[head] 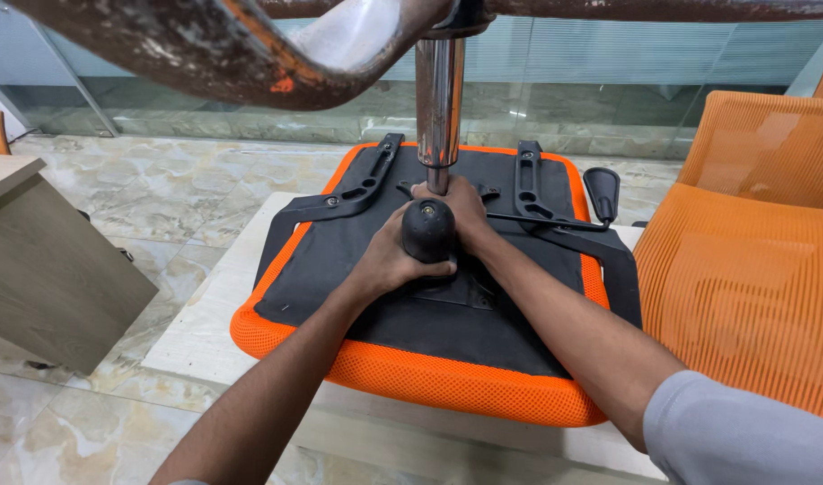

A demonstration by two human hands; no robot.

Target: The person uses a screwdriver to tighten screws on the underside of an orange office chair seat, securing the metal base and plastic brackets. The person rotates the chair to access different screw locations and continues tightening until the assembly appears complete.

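On the upturned orange seat: left hand wrapped around black knob, right hand fingers closed at chrome post base. Probably heavy, rigid, slick; best gripped low.

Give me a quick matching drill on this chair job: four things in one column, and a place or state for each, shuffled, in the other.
Things:
1. left hand
2. right hand
3. chrome column
4. lever

Places or states:
A. stands upright from the middle of the seat underside
B. sticks out to the right side of the seat, untouched
C. grips the black knob
D. rests at the foot of the column

Pairs: 1-C, 2-D, 3-A, 4-B
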